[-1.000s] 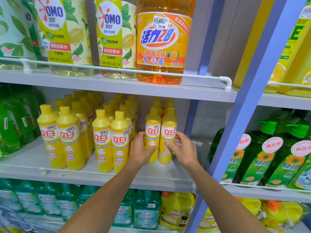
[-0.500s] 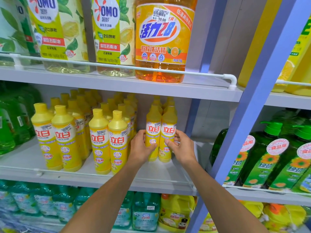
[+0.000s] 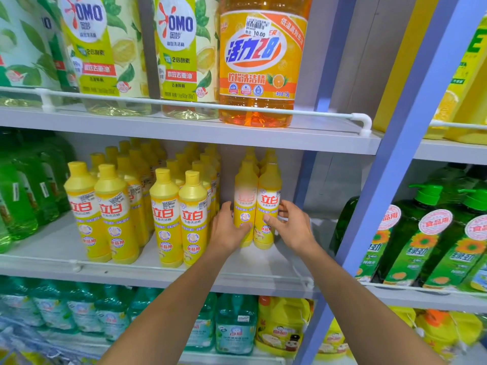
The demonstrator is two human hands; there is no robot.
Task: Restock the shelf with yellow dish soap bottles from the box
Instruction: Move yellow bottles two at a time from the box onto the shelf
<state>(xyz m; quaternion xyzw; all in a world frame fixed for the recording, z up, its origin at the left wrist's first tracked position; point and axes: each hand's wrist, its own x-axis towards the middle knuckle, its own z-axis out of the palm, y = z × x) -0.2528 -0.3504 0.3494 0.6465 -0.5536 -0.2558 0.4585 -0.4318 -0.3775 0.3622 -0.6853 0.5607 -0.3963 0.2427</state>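
Orange jug [image 3: 259, 67] loses its top to the upper edge. Just below it, the left soap bottle [image 3: 245, 185] wears a smeared, unreadable label, and the left hand [image 3: 228, 231] tucks its fingers behind it. Right hand [image 3: 293, 229] covers one side of the right soap bottle [image 3: 268, 204]. Back bottles [image 3: 250, 155]: only tops showing.

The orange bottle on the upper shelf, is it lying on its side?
No, the orange bottle stands upright behind the white rail.

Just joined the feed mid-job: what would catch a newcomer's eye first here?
The left hand and right hand grip a pair of yellow bottles at the right end of the middle shelf. A big orange bottle stands on the shelf above, and green pump bottles fill the bay to the right.
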